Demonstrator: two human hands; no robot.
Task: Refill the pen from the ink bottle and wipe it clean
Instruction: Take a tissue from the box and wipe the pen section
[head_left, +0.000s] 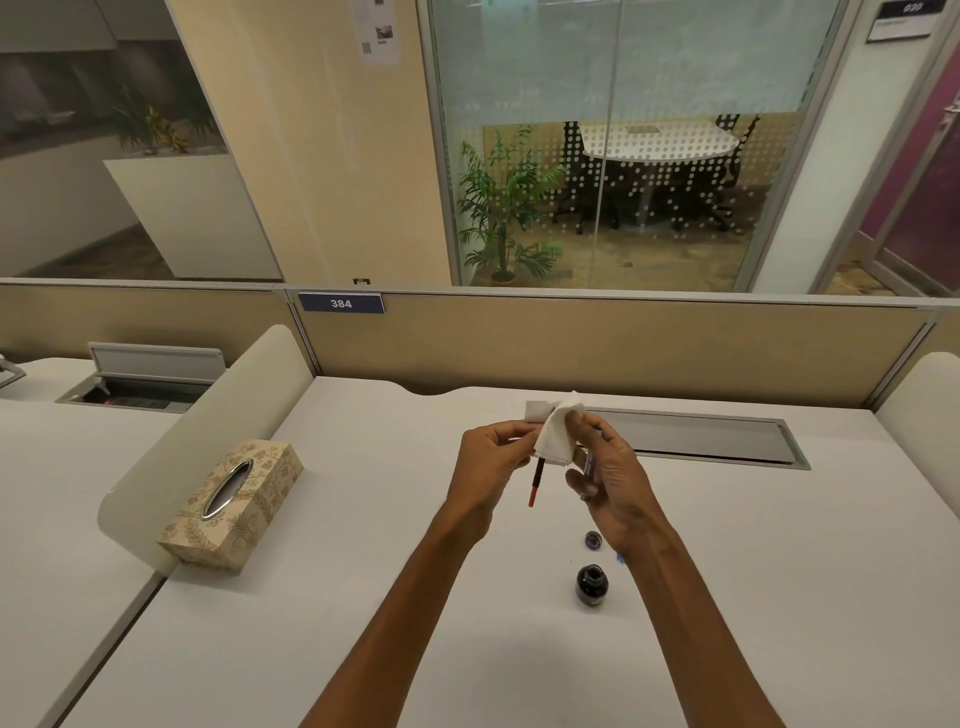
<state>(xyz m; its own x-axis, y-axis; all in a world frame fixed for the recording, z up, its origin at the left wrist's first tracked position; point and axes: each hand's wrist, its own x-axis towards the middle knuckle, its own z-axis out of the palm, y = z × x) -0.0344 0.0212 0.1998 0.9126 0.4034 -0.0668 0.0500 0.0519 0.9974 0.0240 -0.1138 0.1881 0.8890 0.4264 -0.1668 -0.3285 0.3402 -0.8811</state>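
Observation:
Both hands are raised above the white desk. My left hand pinches the upper end of a thin pen part, dark with a red lower end, which hangs downward. A white tissue is wrapped around its top, pressed there by the thumb and fingers of my right hand. That same hand also clasps a clear bluish pen barrel against its palm. Below the hands, the open dark ink bottle stands on the desk, with its cap lying just behind it.
A patterned tissue box sits at the desk's left edge by a rounded divider. A grey cable tray lid is set into the desk behind the hands. A beige partition closes the far side.

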